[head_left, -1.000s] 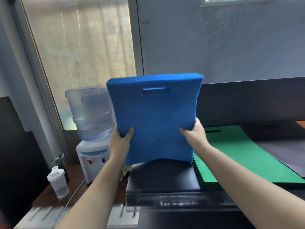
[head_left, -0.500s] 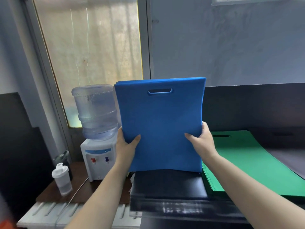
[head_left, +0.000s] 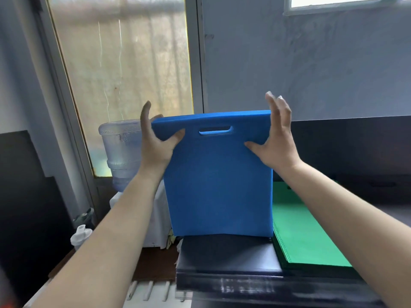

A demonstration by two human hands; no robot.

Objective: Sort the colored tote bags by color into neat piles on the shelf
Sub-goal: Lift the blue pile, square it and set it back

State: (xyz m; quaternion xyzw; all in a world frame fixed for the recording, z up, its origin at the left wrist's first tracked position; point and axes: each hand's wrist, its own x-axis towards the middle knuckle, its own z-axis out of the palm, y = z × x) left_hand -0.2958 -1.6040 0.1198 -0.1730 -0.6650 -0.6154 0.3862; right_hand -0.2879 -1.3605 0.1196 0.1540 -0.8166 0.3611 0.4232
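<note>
Blue tote stack [head_left: 219, 185] upright, bottom edge on shelf [head_left: 229, 254].

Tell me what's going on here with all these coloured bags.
A person is sorting tote bags by colour. Both hands hold a stack of blue tote bags upright near its top corners, the left hand and right hand each with the thumb on the front, its bottom edge on the dark shelf. A pile of green tote bags lies flat just to the right. A water dispenser stands behind on the left.
</note>
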